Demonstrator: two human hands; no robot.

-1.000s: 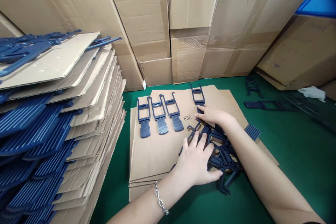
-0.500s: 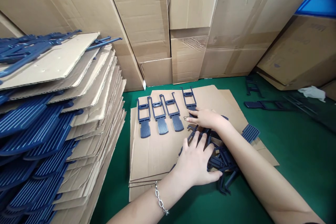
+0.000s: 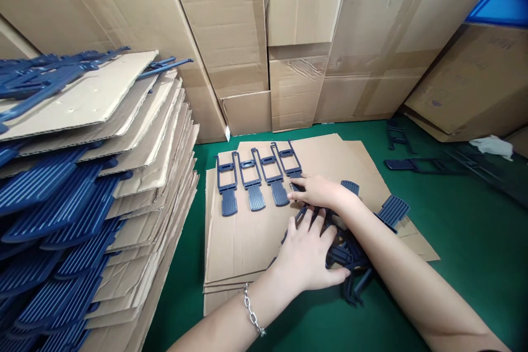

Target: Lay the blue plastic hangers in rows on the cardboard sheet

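Note:
A row of dark blue plastic frames with ribbed paddle ends lies on a cardboard sheet [image 3: 239, 247]. My right hand [image 3: 319, 191] grips the paddle end of the rightmost frame [image 3: 289, 160], whose open frame part points away from me; the fingers hide most of its paddle. To its left lie three more, one of them the plastic frame [image 3: 270, 170] right beside it. My left hand [image 3: 307, 253], with a chain bracelet at the wrist, rests with fingers spread on a jumbled pile of the same frames [image 3: 350, 250]. Both forearms cover part of that pile.
On the left rises a tall stack of cardboard sheets [image 3: 140, 176] with blue ribbed pieces [image 3: 41, 192] between the layers. Large cardboard boxes [image 3: 226, 22] wall off the back. Loose frames [image 3: 424, 165] and a white crumpled piece [image 3: 490, 147] lie on the green surface [image 3: 445, 209] at right.
My right hand has shifted the rightmost frame left and slightly toward me, close beside the third one. A ribbed paddle in the pile shows more now. My left hand stays in place.

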